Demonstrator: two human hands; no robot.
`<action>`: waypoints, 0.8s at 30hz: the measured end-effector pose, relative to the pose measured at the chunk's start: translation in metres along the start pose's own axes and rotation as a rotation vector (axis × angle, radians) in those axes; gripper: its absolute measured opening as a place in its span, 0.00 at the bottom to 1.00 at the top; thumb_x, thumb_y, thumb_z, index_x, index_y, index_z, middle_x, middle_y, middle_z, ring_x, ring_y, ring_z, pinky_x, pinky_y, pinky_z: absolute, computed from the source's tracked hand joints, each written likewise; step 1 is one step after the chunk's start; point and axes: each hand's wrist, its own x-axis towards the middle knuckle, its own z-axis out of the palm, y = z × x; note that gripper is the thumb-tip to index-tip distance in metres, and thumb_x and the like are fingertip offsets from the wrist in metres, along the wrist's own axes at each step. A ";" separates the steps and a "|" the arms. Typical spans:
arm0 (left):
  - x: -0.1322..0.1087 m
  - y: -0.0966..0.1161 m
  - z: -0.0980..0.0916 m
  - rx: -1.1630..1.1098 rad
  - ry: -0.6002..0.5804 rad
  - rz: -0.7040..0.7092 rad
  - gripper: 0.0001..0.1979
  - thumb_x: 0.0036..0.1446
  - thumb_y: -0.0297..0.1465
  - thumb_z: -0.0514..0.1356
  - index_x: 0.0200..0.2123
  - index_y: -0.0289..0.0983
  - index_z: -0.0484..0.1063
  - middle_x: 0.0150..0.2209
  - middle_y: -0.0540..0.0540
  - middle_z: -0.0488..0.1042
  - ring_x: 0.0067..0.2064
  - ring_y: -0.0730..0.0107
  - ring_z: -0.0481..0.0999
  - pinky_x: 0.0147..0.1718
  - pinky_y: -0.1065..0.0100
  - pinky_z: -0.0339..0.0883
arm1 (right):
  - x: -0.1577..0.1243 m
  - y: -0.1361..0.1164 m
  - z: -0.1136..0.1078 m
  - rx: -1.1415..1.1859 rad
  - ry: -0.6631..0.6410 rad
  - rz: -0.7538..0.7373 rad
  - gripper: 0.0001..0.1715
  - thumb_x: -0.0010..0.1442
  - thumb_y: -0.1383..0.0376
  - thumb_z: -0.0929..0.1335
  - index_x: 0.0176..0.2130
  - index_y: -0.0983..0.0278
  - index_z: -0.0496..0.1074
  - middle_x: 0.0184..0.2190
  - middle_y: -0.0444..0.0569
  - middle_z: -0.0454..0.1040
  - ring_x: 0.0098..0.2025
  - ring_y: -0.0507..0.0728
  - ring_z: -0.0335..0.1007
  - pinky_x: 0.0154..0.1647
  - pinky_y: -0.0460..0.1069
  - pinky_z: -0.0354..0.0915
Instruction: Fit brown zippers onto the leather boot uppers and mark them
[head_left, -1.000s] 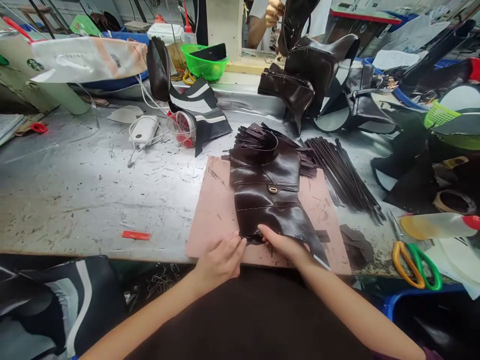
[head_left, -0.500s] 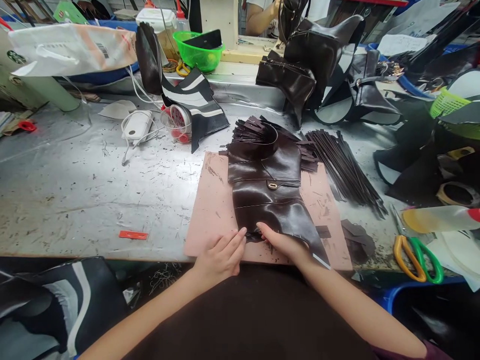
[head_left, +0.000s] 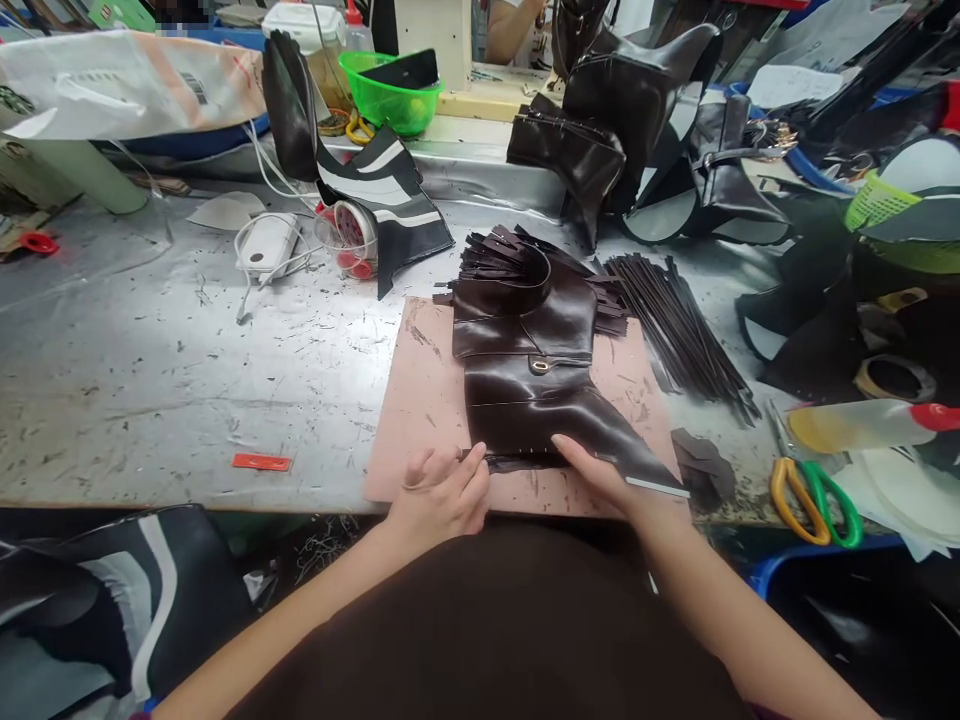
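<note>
A dark brown leather boot upper with a small gold buckle lies flat on a pink cutting mat at the near edge of the bench. My left hand rests on the mat at the piece's lower left corner, its fingers loosely curled, thumb and forefinger at the leather's edge. My right hand lies flat on the lower right part of the leather, fingers stretched along its bottom edge.
A stack of brown leather strips and a bundle of thin dark strips lie behind and to the right. Scissors and a glue bottle sit at right. A green bowl, charger and finished boots stand farther back.
My right hand has slid to the right along the leather's bottom edge. My left hand has drawn back a little and curled its fingers. The view has tilted slightly down.
</note>
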 end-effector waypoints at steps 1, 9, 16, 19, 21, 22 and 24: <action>0.001 0.000 0.000 -0.010 -0.010 -0.007 0.12 0.55 0.35 0.50 0.38 0.42 0.71 0.45 0.53 0.74 0.39 0.66 0.68 0.46 0.62 0.47 | -0.001 0.000 -0.004 -0.042 0.043 -0.021 0.34 0.46 0.51 0.68 0.50 0.61 0.65 0.51 0.54 0.67 0.56 0.66 0.57 0.58 0.62 0.52; 0.015 0.005 -0.001 0.000 -0.026 -0.029 0.18 0.58 0.42 0.49 0.45 0.40 0.70 0.39 0.51 0.76 0.36 0.66 0.69 0.44 0.59 0.47 | 0.001 0.004 0.001 -0.150 0.165 -0.224 0.33 0.46 0.55 0.70 0.51 0.61 0.65 0.51 0.53 0.67 0.60 0.68 0.50 0.60 0.63 0.50; 0.026 0.007 -0.008 0.012 -0.161 0.006 0.25 0.53 0.49 0.52 0.45 0.37 0.70 0.37 0.47 0.75 0.37 0.63 0.68 0.43 0.58 0.47 | 0.002 0.010 0.000 -0.059 0.064 -0.211 0.31 0.49 0.54 0.68 0.51 0.62 0.64 0.51 0.53 0.68 0.57 0.65 0.56 0.56 0.61 0.58; 0.032 0.008 -0.010 0.014 -0.217 0.018 0.29 0.51 0.53 0.52 0.47 0.37 0.69 0.36 0.45 0.74 0.37 0.60 0.68 0.42 0.58 0.49 | 0.001 0.007 0.001 -0.035 0.046 -0.178 0.33 0.50 0.53 0.67 0.53 0.62 0.62 0.52 0.53 0.67 0.56 0.65 0.58 0.56 0.60 0.58; 0.037 0.009 -0.009 0.004 -0.268 0.059 0.29 0.51 0.52 0.52 0.46 0.36 0.69 0.37 0.44 0.74 0.39 0.59 0.68 0.43 0.58 0.51 | 0.000 0.004 0.001 -0.018 0.022 -0.168 0.32 0.51 0.54 0.67 0.53 0.62 0.61 0.51 0.53 0.67 0.55 0.64 0.60 0.55 0.59 0.59; 0.039 0.010 -0.008 -0.009 -0.295 0.101 0.29 0.52 0.51 0.52 0.46 0.34 0.69 0.39 0.42 0.74 0.41 0.58 0.68 0.43 0.58 0.52 | -0.001 0.003 0.001 -0.009 -0.007 -0.166 0.31 0.52 0.55 0.66 0.53 0.62 0.61 0.51 0.53 0.68 0.54 0.64 0.62 0.54 0.58 0.60; 0.043 0.013 -0.005 -0.038 -0.344 0.190 0.32 0.53 0.52 0.50 0.46 0.30 0.68 0.47 0.37 0.70 0.45 0.56 0.67 0.44 0.60 0.54 | -0.001 0.001 0.001 -0.008 -0.068 -0.163 0.29 0.54 0.56 0.64 0.53 0.63 0.61 0.49 0.54 0.69 0.52 0.64 0.64 0.52 0.58 0.62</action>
